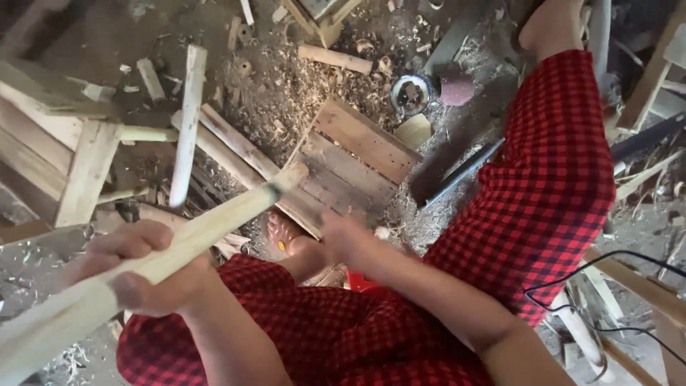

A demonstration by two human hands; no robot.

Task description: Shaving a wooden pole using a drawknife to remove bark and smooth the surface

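1. Plainly, the left hand (139, 268) is wrapped around a long pale wooden pole (179, 246), fingers curled over the top and the thumb beneath, so the grip is closed on the wood.
2. The pole's long axis runs diagonally from the lower left corner of the view, up and to the right, ending in a rough darker tip (289, 175) that hangs above the slatted wooden board (354, 161) on the floor.
3. The grip sits on the lower half of the pole; most of the free length lies ahead of the left hand, up and to the right, toward the board.
4. The right hand (343, 239) is blurred and sits just right of the pole, near its upper stretch but apart from it; whether its fingers are spread or closed cannot be told, and nothing is seen in it.
5. Of the two, the left hand alone is on the pole; the right is nearer the tip.
6. The person's legs in red-and-black checked cloth (543, 186) frame the work, with a bare foot (282, 232) showing below the pole.
7. Wood shavings (300, 86), offcuts, another pale stick (187, 121) and a small round tin (411, 93) lie on the floor beyond.
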